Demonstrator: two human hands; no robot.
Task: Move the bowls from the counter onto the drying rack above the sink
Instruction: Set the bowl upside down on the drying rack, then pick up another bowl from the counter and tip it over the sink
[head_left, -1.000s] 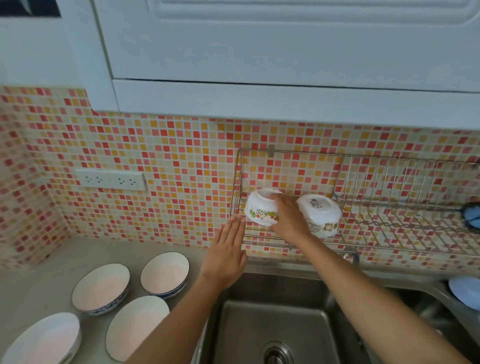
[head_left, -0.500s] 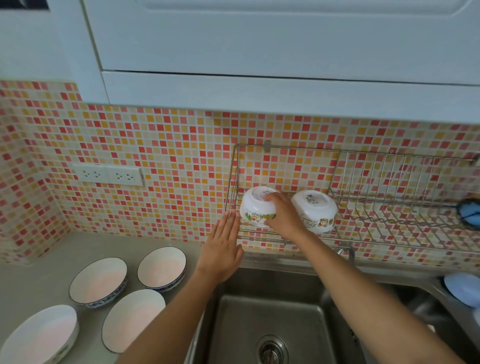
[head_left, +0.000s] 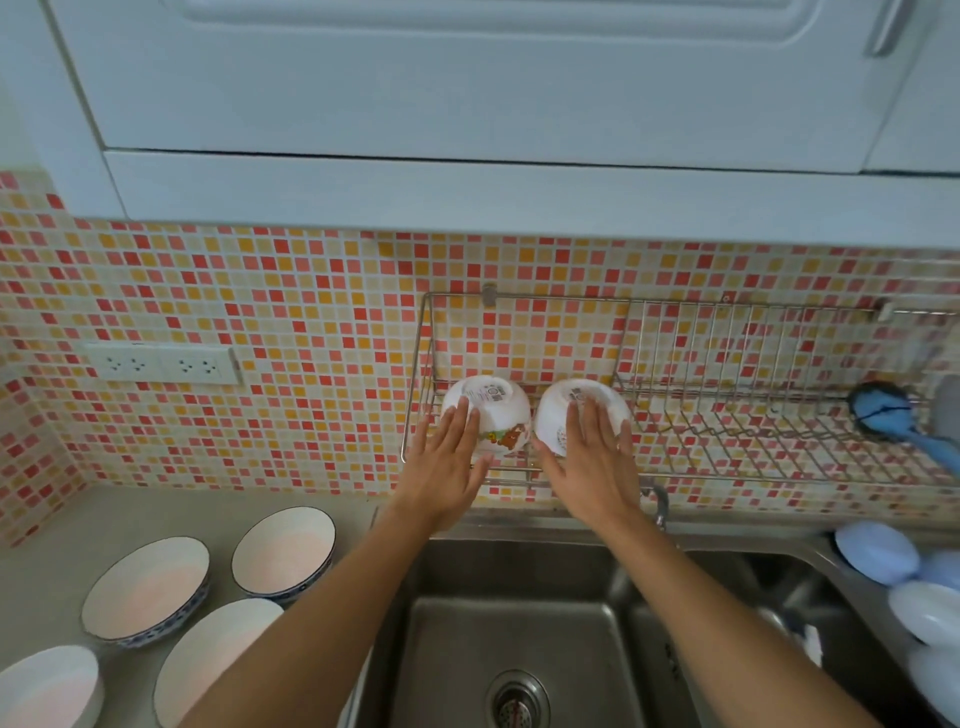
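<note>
Two small white bowls with cartoon prints sit upside down, side by side, at the left end of the wire drying rack (head_left: 779, 479). My left hand (head_left: 445, 467) lies with straight fingers against the left small bowl (head_left: 501, 410). My right hand (head_left: 592, 462) lies flat on the right small bowl (head_left: 553, 415), fingers spread. Neither hand curls around its bowl. Several larger white bowls with blue rims stand upright on the grey counter (head_left: 171, 514) at lower left, the nearest to the sink being the blue-rimmed bowl (head_left: 283, 551).
A steel sink (head_left: 519, 623) lies below the rack, with a tap (head_left: 658, 506) at its back edge. A blue brush (head_left: 883, 410) rests on the rack's right part. Pale blue dishes (head_left: 878, 552) sit at the far right. A wall socket (head_left: 161, 364) and a white cabinet (head_left: 467, 78) overhead.
My right hand let go of the left small bowl and shifted onto the right one. My left hand rose from beside the rack onto the left small bowl.
</note>
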